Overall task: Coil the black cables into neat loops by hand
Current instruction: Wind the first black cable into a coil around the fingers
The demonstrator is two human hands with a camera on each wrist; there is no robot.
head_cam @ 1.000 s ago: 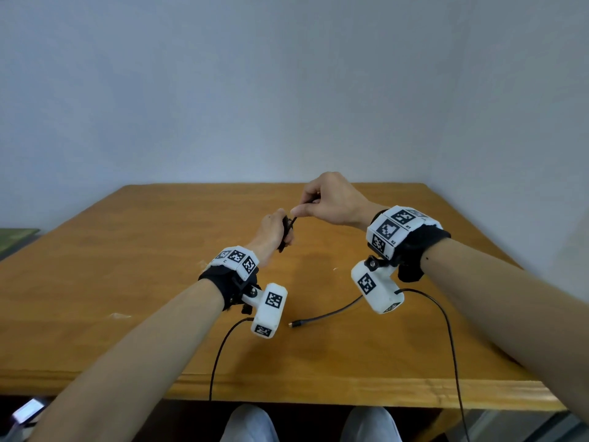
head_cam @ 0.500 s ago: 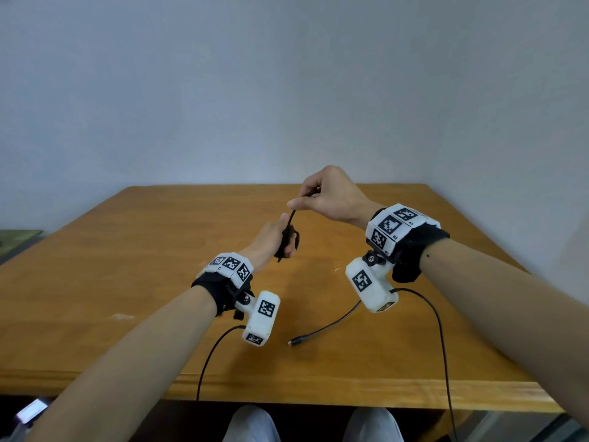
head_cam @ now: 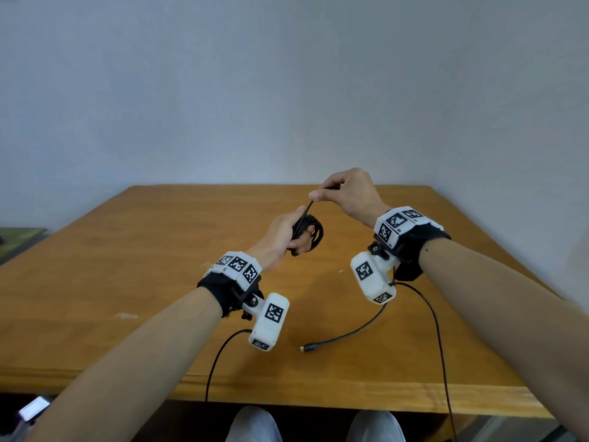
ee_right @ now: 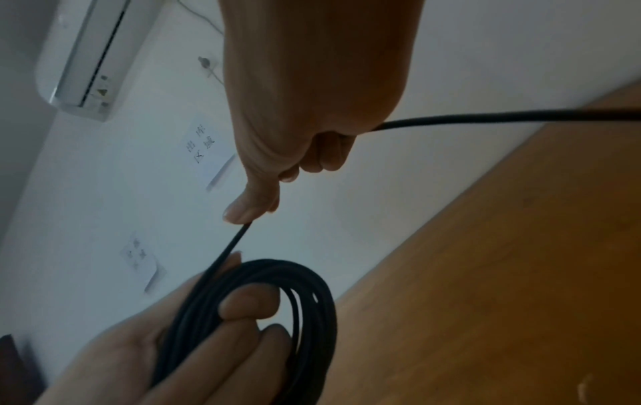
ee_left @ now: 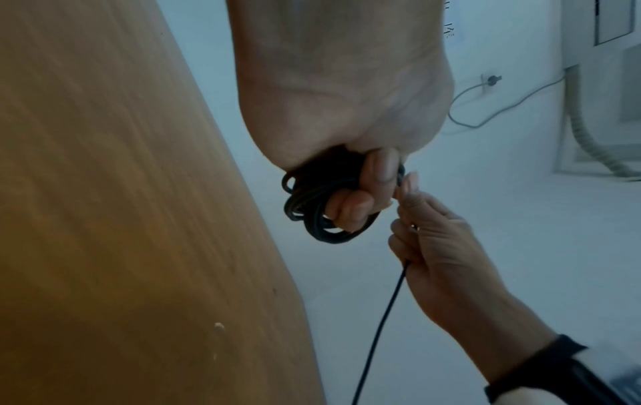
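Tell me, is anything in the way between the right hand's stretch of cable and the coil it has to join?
Nothing visible is. The right hand pinches the cable, which runs straight through open air to the coil gripped in the left hand, above the table.

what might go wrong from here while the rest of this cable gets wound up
1. The left hand holds several loops of the coil with only its fingers curled through them; the loops already sit unevenly, so one may slip off or tangle as more is added.
2. The right hand pinches a taut strand; pulling too hard might drag loops loose.
3. The loose plug end lies on the table near the wrist cameras' cords, so it may snag as it is drawn in.
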